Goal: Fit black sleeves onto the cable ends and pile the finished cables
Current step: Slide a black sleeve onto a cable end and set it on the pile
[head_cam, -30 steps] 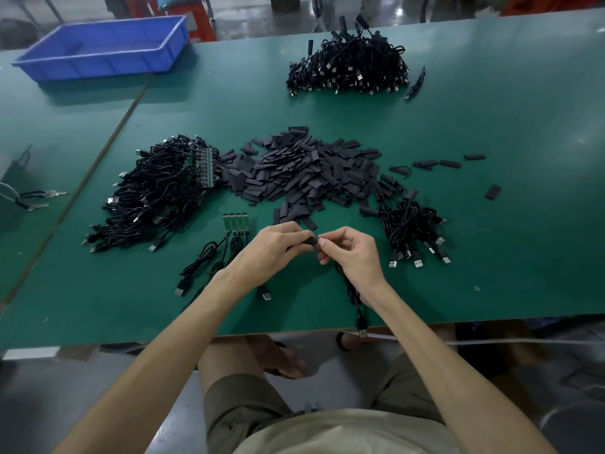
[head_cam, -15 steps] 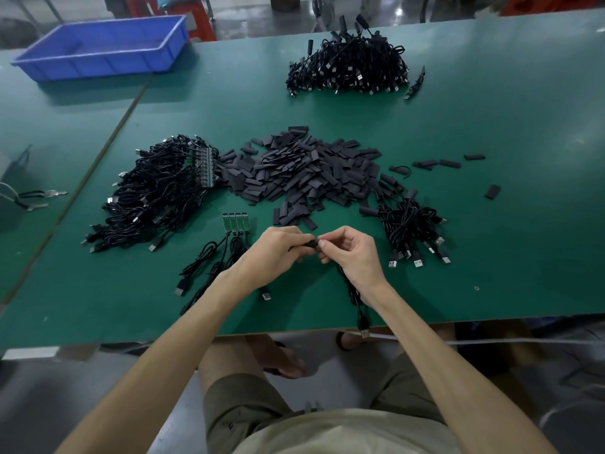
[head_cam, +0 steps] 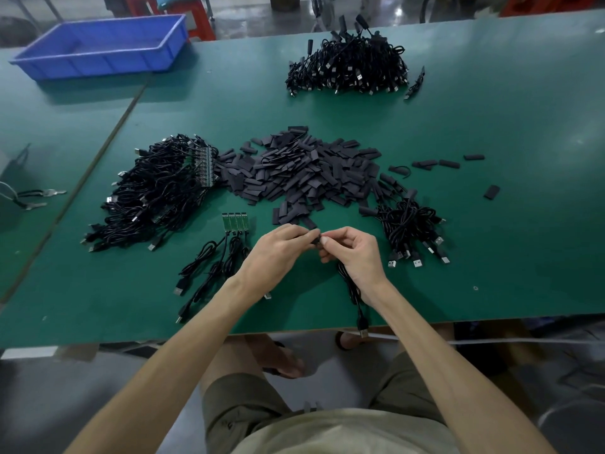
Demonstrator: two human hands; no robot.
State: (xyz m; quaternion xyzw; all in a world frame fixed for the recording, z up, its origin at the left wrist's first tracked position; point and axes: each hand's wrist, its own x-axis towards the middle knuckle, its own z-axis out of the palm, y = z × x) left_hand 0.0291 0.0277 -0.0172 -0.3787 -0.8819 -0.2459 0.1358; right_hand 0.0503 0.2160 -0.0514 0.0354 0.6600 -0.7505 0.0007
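Fingertips (head_cam: 306, 233) of the left hand (head_cam: 278, 253) are curled and pinched on a short black tubular sleeve (head_cam: 315, 239). It is met from the other side by the thumb and forefinger of the right hand (head_cam: 357, 253), which are pinched on the end of a thin black USB cable (head_cam: 350, 283). Both hands are held together low over the near part of the green-topped work table (head_cam: 491, 257). The cable is seen running down under the right wrist, with its plug hanging past the table's near edge. How far the sleeve is seated on the cable end cannot be told. Just beyond the hands, a wide heap of loose flat black sleeves (head_cam: 304, 172) is spread. To its left a large tangle of black cables with bare green circuit-board ends (head_cam: 154, 194) is noted. Four such cables laid side by side (head_cam: 235, 221) are found just left of the left hand. A small bundle of sleeved cables (head_cam: 409, 224) is recorded to the right, and a larger pile of black cables (head_cam: 350, 67) at the far side. A blue plastic tray (head_cam: 101, 47) is set at the far left.
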